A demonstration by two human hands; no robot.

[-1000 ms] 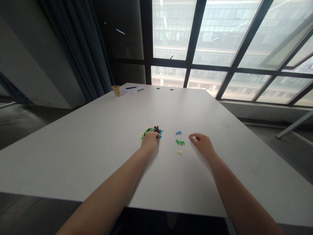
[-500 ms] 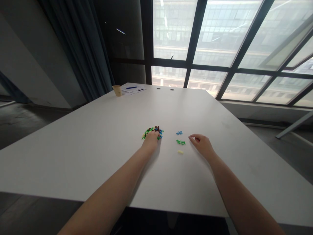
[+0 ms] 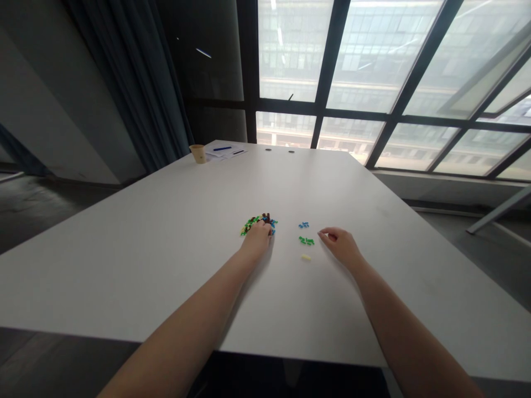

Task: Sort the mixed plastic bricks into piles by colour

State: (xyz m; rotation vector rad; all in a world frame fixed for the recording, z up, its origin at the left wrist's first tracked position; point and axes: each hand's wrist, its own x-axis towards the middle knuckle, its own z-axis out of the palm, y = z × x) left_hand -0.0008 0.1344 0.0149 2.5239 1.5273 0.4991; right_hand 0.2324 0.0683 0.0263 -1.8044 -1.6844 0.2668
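A mixed pile of small toy building bricks in green, brown, blue and yellow lies on the white table. My left hand reaches over its near right side with fingers bent down into it; what the fingertips grip, if anything, is hidden. Right of the pile are a few blue bricks, a cluster of green bricks and a pale yellow brick, in a column. Beside the green cluster, my right hand rests on the table, fingers curled and thumb near the index finger, nothing visible between them.
At the far left of the white table stands a paper cup. Papers with a blue pen and a dark pen lie next to it. Two dark round discs sit near the far edge, before the windows.
My left hand has shifted slightly at the pile, its fingers now spread more across the right side. My right hand and the sorted bricks stay practically where they were.
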